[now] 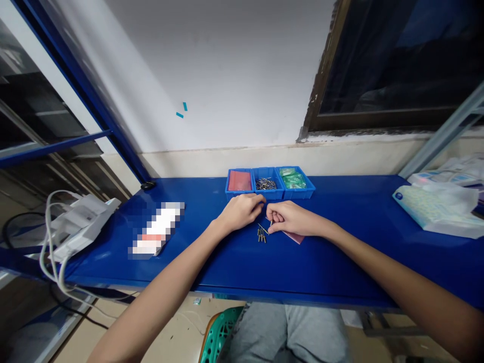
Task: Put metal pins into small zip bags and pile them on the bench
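My right hand (285,218) is closed in a pinch over the table, with a thin metal piece that looks like a rivet (271,223) at its fingertips. Just left of it, several similar rivets (262,235) lie in a small loose group on the blue tabletop. A pinkish-red plastic bag (295,237) lies flat, partly hidden under my right hand. My left hand (244,209) has curled fingers, close to the front of the blue bins and beside the right hand; whatever its fingertips hold, if anything, is hidden.
Three joined blue bins hold pinkish-red bags (240,180), many metal rivets (266,184) and green packets (292,178). A power strip with white cables (85,222) sits left, near a pixelated object (159,229). A tissue pack (434,209) lies right. Behind is a wall (227,75).
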### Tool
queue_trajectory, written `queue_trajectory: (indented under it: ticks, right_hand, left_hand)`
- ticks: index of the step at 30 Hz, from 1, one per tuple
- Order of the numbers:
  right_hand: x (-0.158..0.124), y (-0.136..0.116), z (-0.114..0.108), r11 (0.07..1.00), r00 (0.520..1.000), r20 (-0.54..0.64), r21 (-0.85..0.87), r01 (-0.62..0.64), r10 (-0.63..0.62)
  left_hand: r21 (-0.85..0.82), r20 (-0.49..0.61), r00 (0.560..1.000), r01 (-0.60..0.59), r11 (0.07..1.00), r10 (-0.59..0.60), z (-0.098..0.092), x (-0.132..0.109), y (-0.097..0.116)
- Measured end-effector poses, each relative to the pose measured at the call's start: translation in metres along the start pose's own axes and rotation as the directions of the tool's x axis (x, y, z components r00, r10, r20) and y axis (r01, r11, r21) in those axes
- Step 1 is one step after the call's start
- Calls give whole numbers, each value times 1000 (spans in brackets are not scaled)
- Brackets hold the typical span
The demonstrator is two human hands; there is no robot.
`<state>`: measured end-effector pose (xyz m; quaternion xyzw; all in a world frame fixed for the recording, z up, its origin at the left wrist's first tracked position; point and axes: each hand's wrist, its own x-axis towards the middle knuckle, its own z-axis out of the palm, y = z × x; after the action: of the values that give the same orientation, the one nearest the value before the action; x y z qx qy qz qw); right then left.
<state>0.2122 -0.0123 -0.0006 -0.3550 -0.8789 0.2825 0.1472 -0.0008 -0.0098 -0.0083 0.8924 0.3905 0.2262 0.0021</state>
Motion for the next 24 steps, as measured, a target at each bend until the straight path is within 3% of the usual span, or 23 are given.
queue_trajectory:
  ticks: [6,12,15,24]
  right_hand:
    - [1,2,-8,998,999,-40,67,0,3]
    - [4,12,-13,994,944,-328,111,-4,41]
    - [6,11,-9,990,910,-409,144,-8,66]
    - [7,8,-5,987,905,-426,139,82,-15]
  left_hand:
    - [-83,13,999,-33,996,34,-1,1,-3]
    - [-227,-49,995,-97,969,88,-1,2,2]
    - [-270,-64,994,-99,958,84,1,1,5]
    - [-374,-155,987,-21,927,-40,0,4,3]
